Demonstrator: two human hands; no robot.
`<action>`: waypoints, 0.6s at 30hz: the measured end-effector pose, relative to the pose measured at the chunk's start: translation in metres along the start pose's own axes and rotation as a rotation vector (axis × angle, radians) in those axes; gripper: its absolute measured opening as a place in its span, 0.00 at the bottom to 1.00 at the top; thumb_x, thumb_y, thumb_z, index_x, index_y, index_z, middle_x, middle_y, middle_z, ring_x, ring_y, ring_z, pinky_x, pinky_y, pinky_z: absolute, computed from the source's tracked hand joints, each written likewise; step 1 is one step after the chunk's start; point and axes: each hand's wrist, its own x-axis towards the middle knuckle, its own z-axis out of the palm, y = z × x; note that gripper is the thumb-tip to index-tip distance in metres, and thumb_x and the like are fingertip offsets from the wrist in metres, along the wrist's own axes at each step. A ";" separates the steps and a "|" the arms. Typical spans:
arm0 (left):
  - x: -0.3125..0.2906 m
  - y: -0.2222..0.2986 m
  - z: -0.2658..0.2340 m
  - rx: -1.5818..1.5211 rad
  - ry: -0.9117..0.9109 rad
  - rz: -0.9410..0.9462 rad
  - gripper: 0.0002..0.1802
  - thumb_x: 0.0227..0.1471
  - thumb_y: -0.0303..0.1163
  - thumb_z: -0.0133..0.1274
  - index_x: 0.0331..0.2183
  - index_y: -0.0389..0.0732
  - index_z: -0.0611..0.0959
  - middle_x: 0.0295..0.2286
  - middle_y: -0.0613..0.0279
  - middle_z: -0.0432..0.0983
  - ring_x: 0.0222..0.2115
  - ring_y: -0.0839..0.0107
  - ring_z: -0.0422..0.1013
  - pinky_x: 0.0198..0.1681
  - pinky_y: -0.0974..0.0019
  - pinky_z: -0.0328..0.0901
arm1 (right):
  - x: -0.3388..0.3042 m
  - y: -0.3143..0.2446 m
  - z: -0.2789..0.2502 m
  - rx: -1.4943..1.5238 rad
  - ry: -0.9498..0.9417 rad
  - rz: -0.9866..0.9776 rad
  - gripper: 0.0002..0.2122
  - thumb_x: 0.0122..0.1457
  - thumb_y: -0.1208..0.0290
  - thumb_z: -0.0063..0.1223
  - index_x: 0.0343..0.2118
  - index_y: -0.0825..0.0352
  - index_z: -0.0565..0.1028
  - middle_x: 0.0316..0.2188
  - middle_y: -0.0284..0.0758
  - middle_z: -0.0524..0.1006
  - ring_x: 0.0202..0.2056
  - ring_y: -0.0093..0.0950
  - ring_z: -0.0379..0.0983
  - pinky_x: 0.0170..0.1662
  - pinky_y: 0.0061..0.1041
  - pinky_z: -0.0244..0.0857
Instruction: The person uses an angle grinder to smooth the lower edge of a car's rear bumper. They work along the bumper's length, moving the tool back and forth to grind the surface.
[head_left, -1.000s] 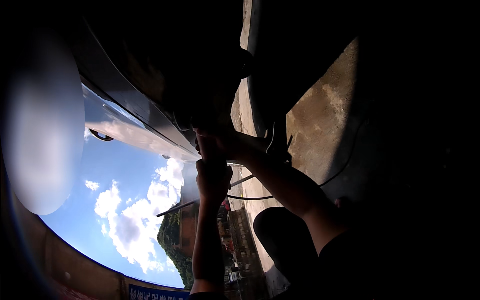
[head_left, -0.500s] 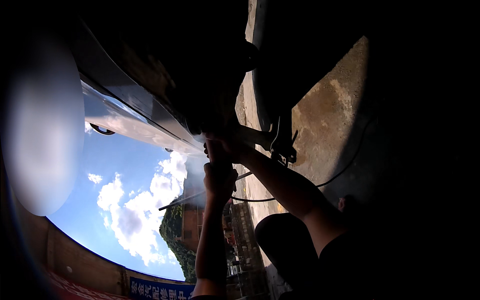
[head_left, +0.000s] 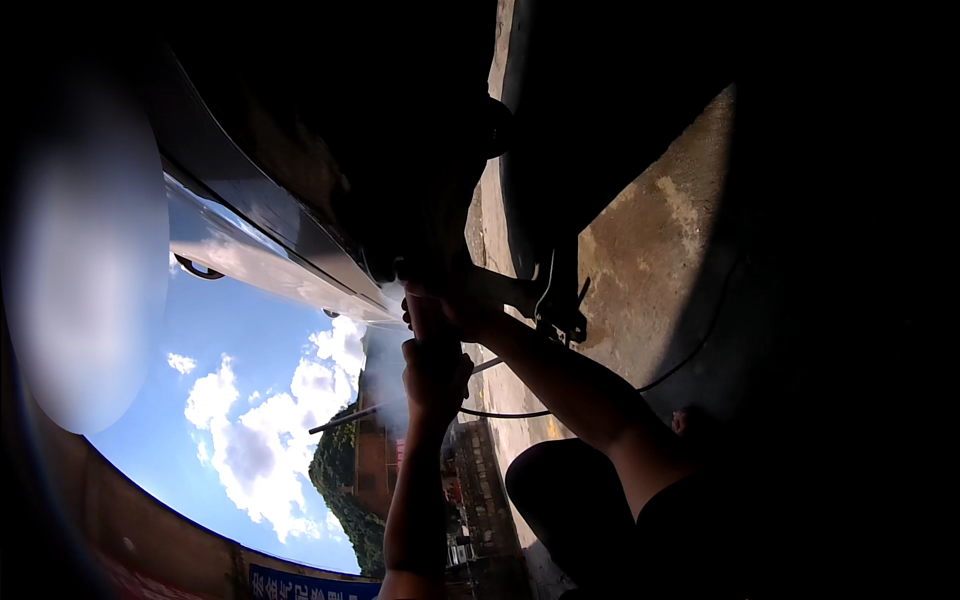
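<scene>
Left hand and right hand seem closed around a dim cylindrical thing, near a pale glossy panel. Concrete ground is partly sunlit, partly deep in shadow; blue sky shows leftward. Left forearm rises nearly upright, right forearm slants inward.
</scene>
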 end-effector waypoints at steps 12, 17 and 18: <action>0.014 -0.040 0.017 0.034 0.019 0.017 0.30 0.43 0.32 0.65 0.40 0.30 0.64 0.29 0.41 0.77 0.28 0.53 0.79 0.31 0.54 0.73 | 0.013 0.017 -0.021 -0.031 0.007 0.011 0.14 0.60 0.67 0.58 0.47 0.65 0.72 0.30 0.37 0.77 0.32 0.32 0.78 0.37 0.35 0.76; 0.006 -0.036 0.013 -0.107 0.111 0.108 0.29 0.44 0.30 0.65 0.40 0.30 0.64 0.27 0.46 0.76 0.28 0.58 0.77 0.31 0.54 0.72 | 0.014 0.013 -0.015 -0.001 -0.099 -0.065 0.17 0.58 0.60 0.63 0.44 0.65 0.73 0.30 0.37 0.77 0.31 0.30 0.77 0.37 0.33 0.75; 0.013 -0.046 0.018 -0.049 0.070 0.086 0.29 0.44 0.31 0.64 0.40 0.29 0.64 0.26 0.47 0.75 0.29 0.57 0.77 0.32 0.54 0.72 | 0.017 0.018 -0.022 0.008 -0.056 -0.022 0.17 0.58 0.60 0.63 0.44 0.66 0.74 0.29 0.37 0.77 0.31 0.30 0.77 0.37 0.33 0.74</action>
